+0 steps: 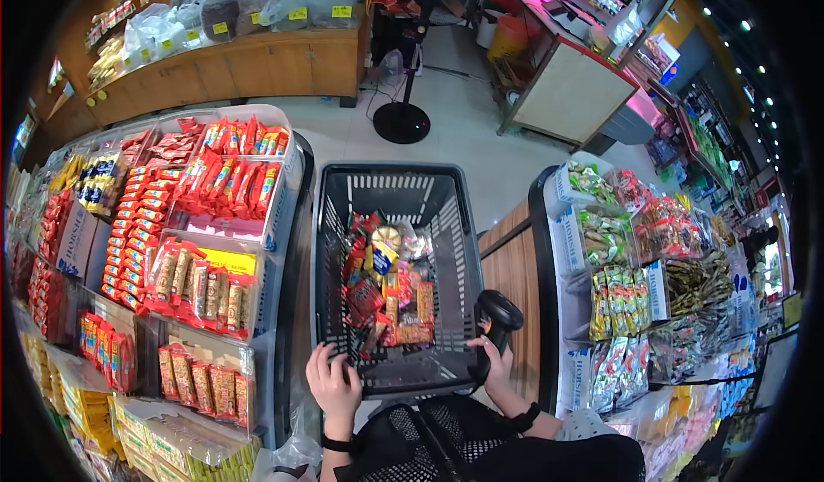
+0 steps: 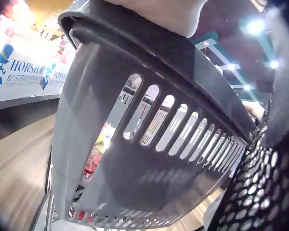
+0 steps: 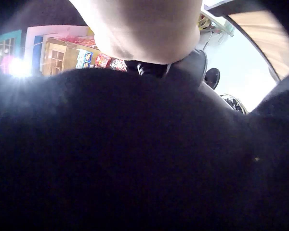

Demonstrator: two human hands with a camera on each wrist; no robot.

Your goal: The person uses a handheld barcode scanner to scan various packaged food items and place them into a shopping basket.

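Grey basket (image 1: 388, 173) sits mid-aisle between two shelf runs, long axis running near to far. Slotted walls, also seen close up in the left wrist view (image 2: 149, 144).

Contents: snack packets (image 1: 386, 297), mostly red and yellow, piled along the centre and right of the floor. The near left part of the floor is bare.

Left hand (image 1: 333, 385) is on the near left rim corner, fingers curled over the edge and gripping it.

Right hand (image 1: 492, 366) is at the near right corner, fingers wrapped round the handle of a black scanner (image 1: 498, 313). The scanner head rises just above the rim.

The right wrist view is mostly dark and adds nothing on the grip.

Left bins (image 1: 206, 224) hold rows of red and orange packets. Right bins (image 1: 618, 276) hold green and mixed packets.
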